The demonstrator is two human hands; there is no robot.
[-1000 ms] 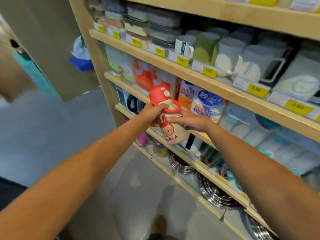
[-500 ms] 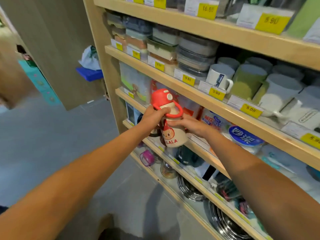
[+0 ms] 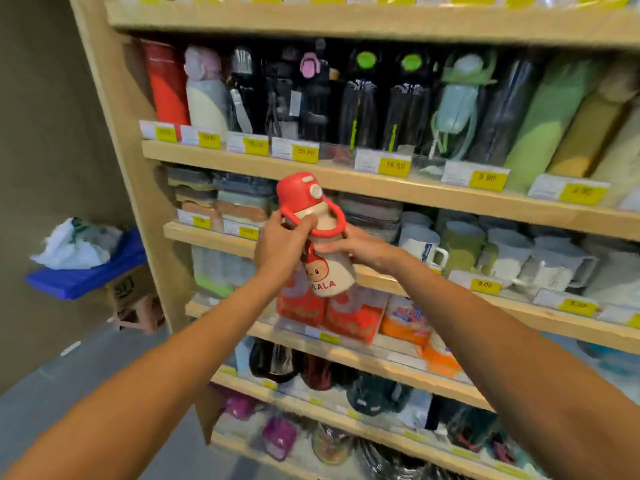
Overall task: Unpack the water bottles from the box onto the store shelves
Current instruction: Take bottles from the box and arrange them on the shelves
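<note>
While we face the wooden shelves (image 3: 346,188), our left hand (image 3: 282,249) grips the red-lidded water bottle (image 3: 330,275) from nine o'clock, fingers curled round its neck. Our right hand (image 3: 362,249) clasps it from three o'clock. The bottle hangs midair, lid tilted toward eleven.

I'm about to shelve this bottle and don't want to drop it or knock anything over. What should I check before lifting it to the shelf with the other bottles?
1. Grip: left hand and right hand both hold the bottle: ok.
2. Red lid seated: ok.
3. Bottle upright: not ok, its top tilts left.
4. Raised to the bottle shelf: not ok, its base hangs well below the board.
5. Free slot in the bottle row: cannot tell, the row looks packed and blurred.
</note>
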